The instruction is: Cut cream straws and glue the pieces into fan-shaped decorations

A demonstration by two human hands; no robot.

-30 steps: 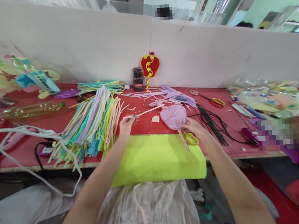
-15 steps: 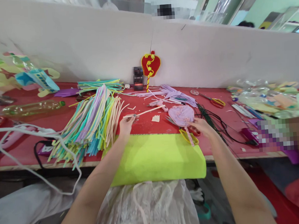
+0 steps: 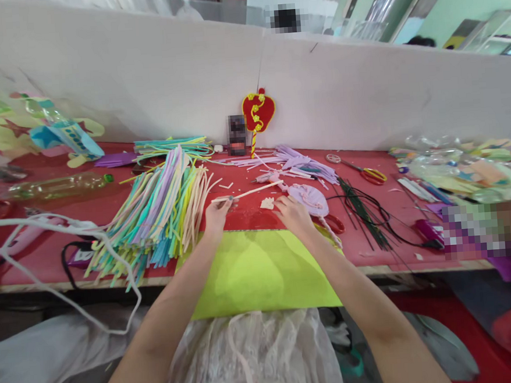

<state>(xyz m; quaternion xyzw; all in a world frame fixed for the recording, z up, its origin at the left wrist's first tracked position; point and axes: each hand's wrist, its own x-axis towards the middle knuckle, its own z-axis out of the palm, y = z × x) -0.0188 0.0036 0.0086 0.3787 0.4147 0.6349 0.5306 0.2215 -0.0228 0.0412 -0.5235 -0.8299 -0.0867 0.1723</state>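
My left hand pinches one end of a pale peach pipe cleaner, which slants up to the right over the red table. My right hand reaches out with fingers apart, beside a small cream piece on the table; whether the fingertips touch it I cannot tell. Just right of that hand lies a round lilac fan-shaped piece with a pink twisted handle. Scissors with red and yellow handles lie partly under it. A pink glue gun rests behind.
A big bundle of coloured pipe cleaners fills the left side. Lilac strips and a red fan on a stick are at the back. Dark green stems lie right, with a black cable. A yellow-green board covers the front edge.
My right hand has let go of the lilac fan piece and moved left toward the small cream piece. The fan piece now lies on the table. My left hand keeps its place.
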